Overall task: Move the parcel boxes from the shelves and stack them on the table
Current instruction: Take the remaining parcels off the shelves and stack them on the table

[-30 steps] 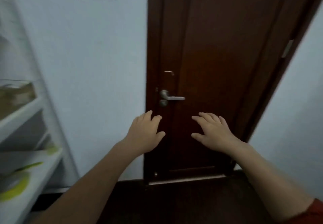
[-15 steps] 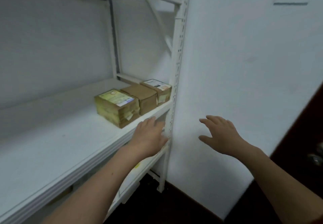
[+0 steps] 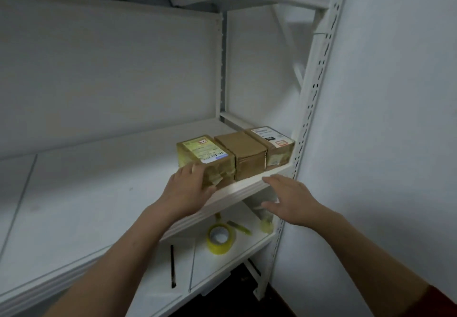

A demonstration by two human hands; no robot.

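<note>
View shift: swung off the dark wooden door seen a second ago and onto the white shelf (image 3: 99,205) (door gone from the frame altogether).
Parcel boxes: three in a row, touching side to side, at the right end of that shelf, just right of frame centre: yellow-taped box (image 3: 205,156) leftmost, plain brown box (image 3: 247,153) in the middle, labelled box (image 3: 274,143) rightmost, hard by the upright post (image 3: 314,89).
Left grip (image 3: 188,188): up from the shelf edge, where seen half a second ago, and onto the near left corner of the yellow-taped box; fingers laid along its left side, thumb low on the front face; touching, not plainly clenched round it.
Right grip (image 3: 289,200): released, fingers spread, holding nothing; lower right of centre, in front of the shelf edge, apart from every box.
Lower shelf (image 3: 244,248): yellow tape roll (image 3: 220,238) and a thin black tool (image 3: 172,266) (pen or knife, too small to tell), bottom centre of frame.
Surface: out of view.
Meaning for the task: approach over, pick-up just starting; no box of these three lifted yet, all left to carry.
Next, likely: right grip onto the opposite side for a two-sided hold.
Risk: tight packing; possible dragging of a neighbour towards the edge on pulling one out.
</note>
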